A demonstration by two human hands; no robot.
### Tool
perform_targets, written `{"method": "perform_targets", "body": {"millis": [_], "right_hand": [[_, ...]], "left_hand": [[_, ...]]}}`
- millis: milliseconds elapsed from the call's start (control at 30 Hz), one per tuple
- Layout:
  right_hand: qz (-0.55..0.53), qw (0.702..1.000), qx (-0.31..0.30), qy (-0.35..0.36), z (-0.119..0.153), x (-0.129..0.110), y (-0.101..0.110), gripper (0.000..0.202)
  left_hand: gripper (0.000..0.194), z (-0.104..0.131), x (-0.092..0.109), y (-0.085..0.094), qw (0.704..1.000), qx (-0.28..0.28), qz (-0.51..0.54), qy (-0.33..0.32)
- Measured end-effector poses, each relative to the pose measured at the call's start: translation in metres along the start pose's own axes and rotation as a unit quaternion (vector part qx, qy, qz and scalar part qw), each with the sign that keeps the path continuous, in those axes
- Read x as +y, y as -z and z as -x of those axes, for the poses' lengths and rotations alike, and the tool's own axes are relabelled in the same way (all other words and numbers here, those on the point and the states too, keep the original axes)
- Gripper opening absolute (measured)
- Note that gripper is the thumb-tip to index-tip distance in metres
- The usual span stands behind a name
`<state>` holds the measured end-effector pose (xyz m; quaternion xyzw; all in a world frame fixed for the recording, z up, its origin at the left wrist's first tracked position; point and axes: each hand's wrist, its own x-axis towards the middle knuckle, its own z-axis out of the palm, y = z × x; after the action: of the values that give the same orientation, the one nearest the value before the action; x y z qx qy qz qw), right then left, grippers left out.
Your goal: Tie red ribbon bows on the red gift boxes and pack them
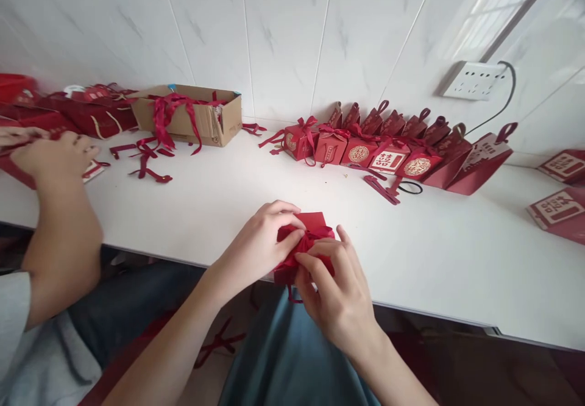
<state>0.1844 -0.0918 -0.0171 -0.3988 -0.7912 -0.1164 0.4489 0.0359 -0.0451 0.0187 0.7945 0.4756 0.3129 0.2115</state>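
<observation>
A small red gift box [313, 217] sits at the table's front edge between my hands. Dark red ribbon [325, 232] is gathered in a bow on its top, and one tail hangs below the edge. My left hand [269, 232] pinches the ribbon at the upper left of the bow. From the lower right, my right hand [331, 275] closes thumb and fingers on the ribbon, its little finger raised. Both hands partly cover the box and the knot.
Red gift boxes [359, 152] with bows line the wall at the right. A cardboard box [210, 122] overflows with ribbon; loose ribbon pieces [148, 153] lie beside it. A co-worker's hands [55, 153] handle a red box at left. A power strip [473, 81] hangs on the wall.
</observation>
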Motion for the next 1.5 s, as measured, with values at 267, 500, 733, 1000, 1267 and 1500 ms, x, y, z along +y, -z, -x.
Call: {"method": "perform_targets", "body": {"millis": [267,500,733,1000,1267,1500], "right_hand": [[0.027,0.999,0.037,0.006,0.007,-0.004,-0.011,0.015],[0.038,0.998,0.040,0.037,0.010,-0.002,-0.012,0.010],[0.020,0.997,0.064,0.044,0.009,-0.003,-0.013,0.011],[-0.039,0.996,0.058,0.055,0.008,-0.009,-0.007,0.013],[-0.149,0.979,0.011,-0.141,-0.002,0.041,0.014,0.015],[-0.214,0.957,-0.139,-0.136,-0.021,0.065,0.012,0.013]], "left_hand": [[0.016,-0.003,0.000,0.003,1.000,-0.019,0.002,0.008],[0.007,-0.005,0.003,0.004,0.999,-0.041,-0.007,0.012],[0.008,-0.007,0.005,-0.006,0.999,-0.011,0.002,0.048],[0.010,-0.006,0.000,-0.010,0.999,0.005,0.013,0.035],[0.013,-0.002,-0.001,0.000,0.999,-0.028,0.031,0.013],[0.009,0.002,-0.003,-0.005,0.999,-0.014,0.033,0.013]]}}
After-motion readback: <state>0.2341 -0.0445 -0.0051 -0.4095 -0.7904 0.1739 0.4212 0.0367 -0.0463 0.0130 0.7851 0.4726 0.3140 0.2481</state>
